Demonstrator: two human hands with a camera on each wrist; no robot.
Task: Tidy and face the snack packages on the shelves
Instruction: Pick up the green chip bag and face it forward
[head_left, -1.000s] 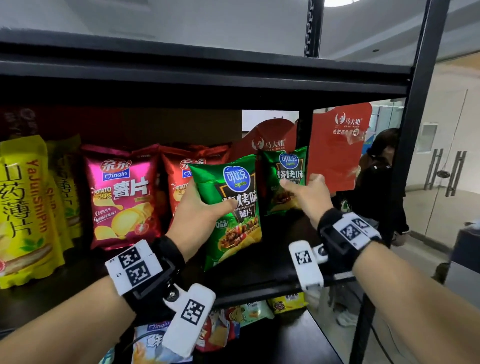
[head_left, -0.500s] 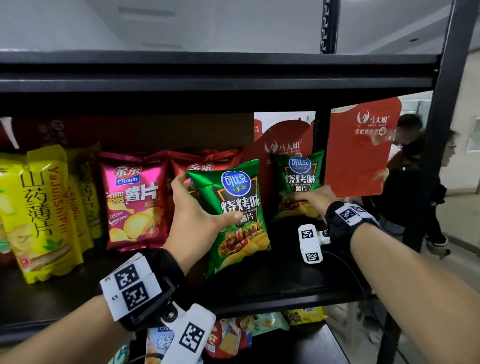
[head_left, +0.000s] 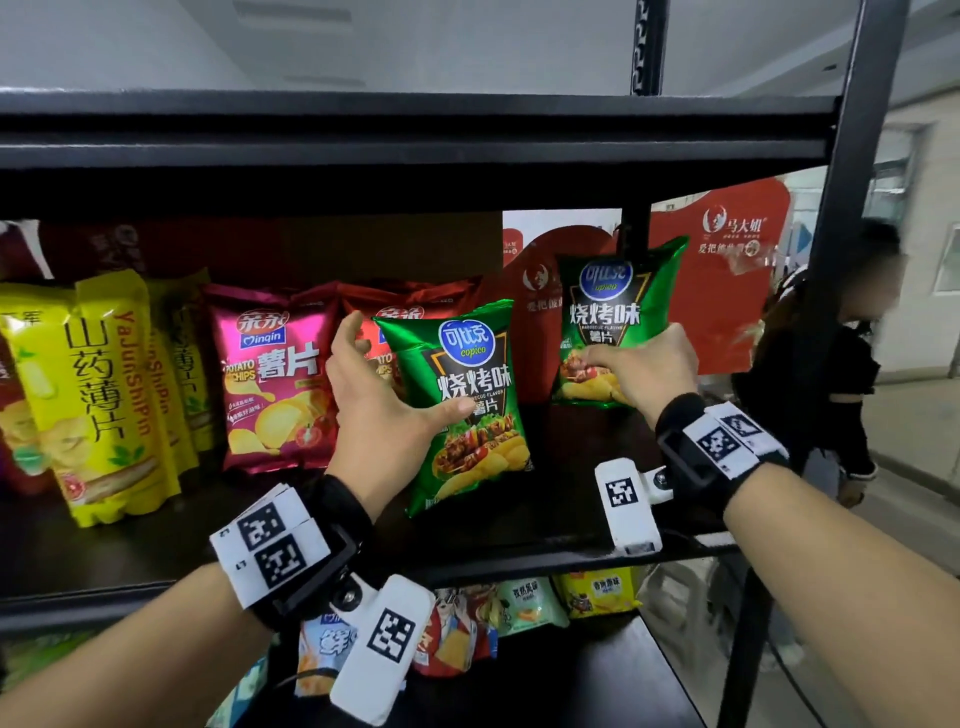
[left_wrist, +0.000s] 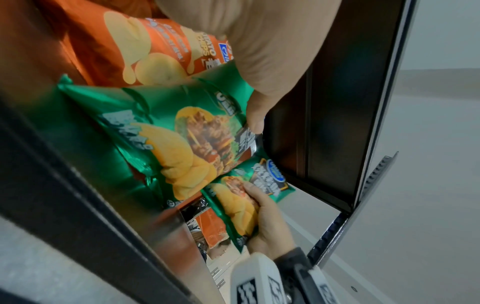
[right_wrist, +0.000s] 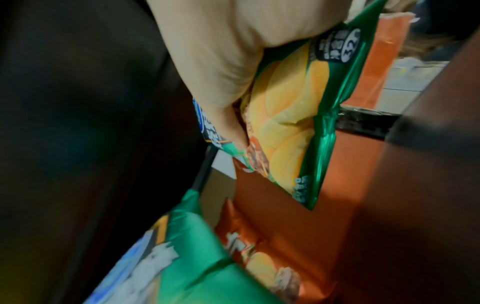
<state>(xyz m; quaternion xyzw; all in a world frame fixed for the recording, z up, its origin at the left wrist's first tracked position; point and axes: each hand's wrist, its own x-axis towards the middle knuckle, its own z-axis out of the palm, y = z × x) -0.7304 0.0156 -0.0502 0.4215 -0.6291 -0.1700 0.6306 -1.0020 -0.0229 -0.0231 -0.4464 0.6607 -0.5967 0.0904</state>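
Note:
On the black shelf (head_left: 519, 530) my left hand (head_left: 384, 410) grips a green barbecue chip bag (head_left: 467, 400) by its left edge, thumb across the front, holding it upright and slightly tilted. The same bag (left_wrist: 166, 135) fills the left wrist view under my thumb. My right hand (head_left: 639, 369) holds a second green chip bag (head_left: 618, 312) at its lower part, standing at the back right of the shelf. In the right wrist view my fingers curl over that bag (right_wrist: 293, 115). A pink chip bag (head_left: 270, 374) and a red one (head_left: 374, 322) stand to the left.
Yellow snack bags (head_left: 104, 395) stand at the shelf's left end. A red cardboard sign (head_left: 727, 270) hangs behind the right bag. A black upright post (head_left: 831, 291) bounds the shelf on the right, with a person (head_left: 841, 364) beyond it. More packets (head_left: 530, 608) lie on the lower shelf.
My right hand slid down from the top corner of the rear green bag to its lower part. My left hand kept hold of the front green bag, which stayed about in place.

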